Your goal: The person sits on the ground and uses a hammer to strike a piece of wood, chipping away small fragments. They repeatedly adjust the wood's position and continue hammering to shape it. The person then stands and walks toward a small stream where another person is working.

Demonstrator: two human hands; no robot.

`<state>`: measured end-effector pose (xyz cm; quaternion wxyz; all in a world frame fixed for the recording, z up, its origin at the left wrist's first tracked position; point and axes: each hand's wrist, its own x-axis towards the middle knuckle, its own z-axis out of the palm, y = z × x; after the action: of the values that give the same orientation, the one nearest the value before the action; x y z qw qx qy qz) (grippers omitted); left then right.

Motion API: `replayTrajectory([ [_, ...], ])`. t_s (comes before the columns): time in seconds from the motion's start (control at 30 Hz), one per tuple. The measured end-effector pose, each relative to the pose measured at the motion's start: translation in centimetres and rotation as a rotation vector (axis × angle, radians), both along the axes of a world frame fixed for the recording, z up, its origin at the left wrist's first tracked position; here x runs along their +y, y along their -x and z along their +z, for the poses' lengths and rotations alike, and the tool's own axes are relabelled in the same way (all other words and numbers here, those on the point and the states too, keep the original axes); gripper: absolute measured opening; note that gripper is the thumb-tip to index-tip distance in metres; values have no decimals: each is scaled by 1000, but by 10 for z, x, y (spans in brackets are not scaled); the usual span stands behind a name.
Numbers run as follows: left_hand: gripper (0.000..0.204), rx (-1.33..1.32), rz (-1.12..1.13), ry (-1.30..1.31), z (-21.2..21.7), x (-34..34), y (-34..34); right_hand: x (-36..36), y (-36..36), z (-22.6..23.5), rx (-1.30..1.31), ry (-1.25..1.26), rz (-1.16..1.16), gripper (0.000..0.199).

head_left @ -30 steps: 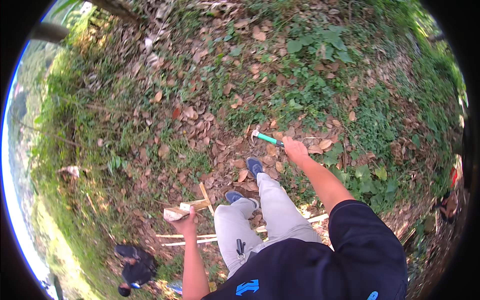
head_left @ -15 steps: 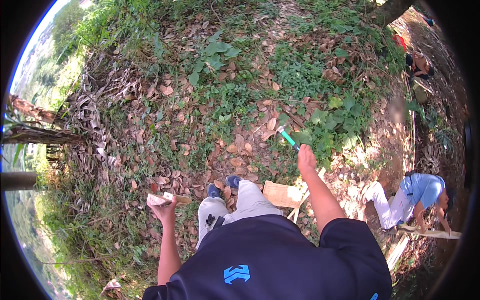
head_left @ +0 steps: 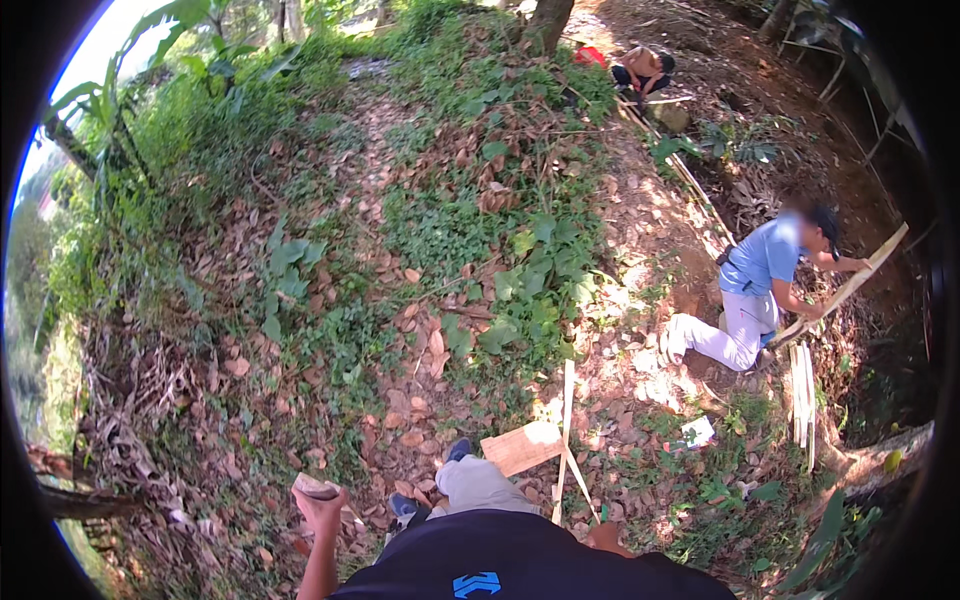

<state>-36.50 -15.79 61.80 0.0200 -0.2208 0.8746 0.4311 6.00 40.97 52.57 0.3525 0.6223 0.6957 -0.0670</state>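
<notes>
At the lower left my left hand (head_left: 320,510) is closed around a short piece of wood (head_left: 317,487), its flat top facing up. Low in the picture, right of my body, is my right hand (head_left: 604,538), partly cut off by my dark shirt. It is closed on a green-handled tool (head_left: 603,513), of which only a bit of green shows. Just ahead of that hand, thin wooden strips (head_left: 567,425) cross near a flat wooden board (head_left: 515,450) on the leaf-covered ground beside my legs.
At the right a person in a blue shirt (head_left: 765,255) kneels, both hands on a long wooden plank (head_left: 860,275). Pale strips (head_left: 803,395) lie behind them. Farther off another person (head_left: 645,75) crouches near a red object (head_left: 590,56). A tree trunk (head_left: 548,25) stands beyond.
My view has swung up and right, bringing in more of the co-workers. My right hand and its tool have drawn back toward my body. The kneeling person has raised the plank.
</notes>
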Motion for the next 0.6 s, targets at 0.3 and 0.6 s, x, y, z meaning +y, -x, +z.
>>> replayTrajectory([
  [0.3, 110, 130, -423, 137, 26, 168, 143, 4, -39, -111, -95, 722, 197, 28],
  [0.6, 105, 290, -559, 268, 29, 293, 237, 42, 139, 30, 292, 147, -128, 34],
])
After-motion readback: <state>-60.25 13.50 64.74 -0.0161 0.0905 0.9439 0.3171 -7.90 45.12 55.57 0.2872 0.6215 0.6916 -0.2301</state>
